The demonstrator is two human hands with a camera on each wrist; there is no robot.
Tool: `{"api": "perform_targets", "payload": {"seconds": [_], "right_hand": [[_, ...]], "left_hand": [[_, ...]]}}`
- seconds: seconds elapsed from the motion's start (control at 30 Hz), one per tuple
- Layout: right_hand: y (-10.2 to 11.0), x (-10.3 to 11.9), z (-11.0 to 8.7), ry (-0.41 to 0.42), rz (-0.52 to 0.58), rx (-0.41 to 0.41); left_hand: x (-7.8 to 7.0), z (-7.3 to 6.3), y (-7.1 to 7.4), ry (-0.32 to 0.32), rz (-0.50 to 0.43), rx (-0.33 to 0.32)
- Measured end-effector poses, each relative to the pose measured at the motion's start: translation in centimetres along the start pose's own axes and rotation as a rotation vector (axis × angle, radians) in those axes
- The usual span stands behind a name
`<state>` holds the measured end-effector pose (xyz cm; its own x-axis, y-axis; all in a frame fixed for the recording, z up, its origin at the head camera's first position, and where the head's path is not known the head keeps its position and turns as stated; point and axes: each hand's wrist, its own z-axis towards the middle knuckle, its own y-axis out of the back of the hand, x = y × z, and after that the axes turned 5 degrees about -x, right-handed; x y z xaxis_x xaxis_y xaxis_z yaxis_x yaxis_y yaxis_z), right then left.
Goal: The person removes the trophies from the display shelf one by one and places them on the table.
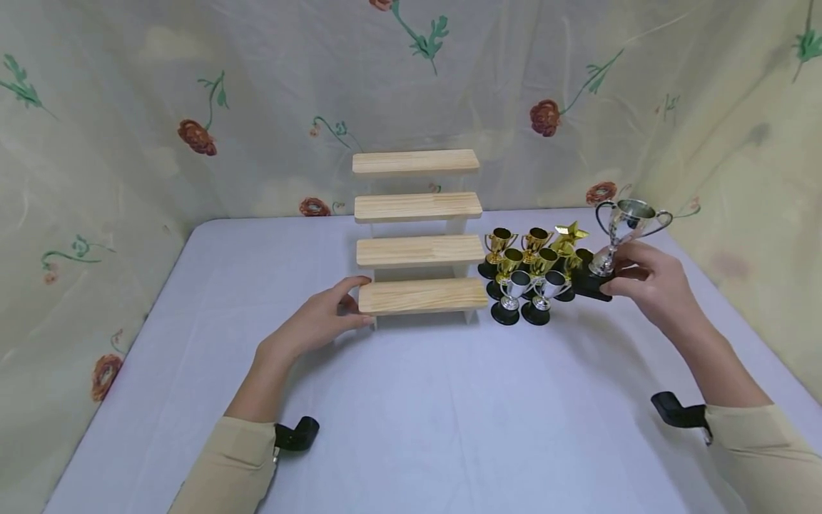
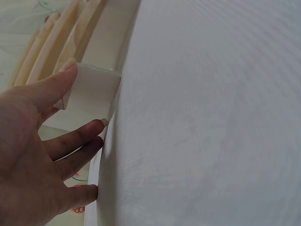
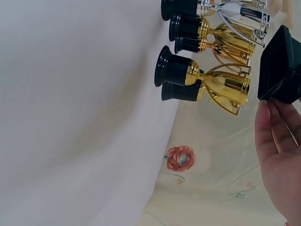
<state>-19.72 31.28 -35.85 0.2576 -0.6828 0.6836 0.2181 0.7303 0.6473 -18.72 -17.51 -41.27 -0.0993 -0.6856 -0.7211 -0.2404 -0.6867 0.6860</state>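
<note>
A four-tier display stand (image 1: 420, 298) with pale wooden shelves and white side supports stands at the table's middle back. My left hand (image 1: 315, 321) grips the left end of its lowest shelf, thumb and index finger at the board's corner. The other left fingers are spread beside the white support (image 2: 91, 96). My right hand (image 1: 661, 282) holds a large two-handled silver trophy (image 1: 626, 225) by its black base, upright and raised off the table. In the right wrist view the base's dark underside (image 3: 275, 66) shows. The raised trophy is beside a group of smaller trophies.
Right of the stand, several small gold cups (image 1: 509, 263) and a gold star trophy (image 1: 568, 237) stand close together. Two small silver cups (image 1: 516, 287) are in front. A white cloth covers the table (image 1: 411, 421); flowered curtains (image 1: 276, 93) hang behind and at both sides.
</note>
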Motion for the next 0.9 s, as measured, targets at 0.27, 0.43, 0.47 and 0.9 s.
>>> {"api": "perform_targets", "payload": {"seconds": [0.27,0.43,0.47,0.9], "right_hand": [[0.6,-0.6,-0.4,0.001,-0.009,0.017],[0.8,-0.8,-0.4,0.008,0.001,0.012],[0.8,-0.8,-0.4,0.007,-0.001,0.013],[0.5,-2.4,-1.2,-0.001,-0.015,0.079]], "left_hand": [[0.2,0.1,0.0,-0.017,-0.009,-0.001],[0.2,0.0,0.0,-0.008,-0.005,0.0],[0.2,0.0,0.0,-0.006,-0.004,0.0],[0.2,0.1,-0.1,-0.006,-0.004,0.0]]}}
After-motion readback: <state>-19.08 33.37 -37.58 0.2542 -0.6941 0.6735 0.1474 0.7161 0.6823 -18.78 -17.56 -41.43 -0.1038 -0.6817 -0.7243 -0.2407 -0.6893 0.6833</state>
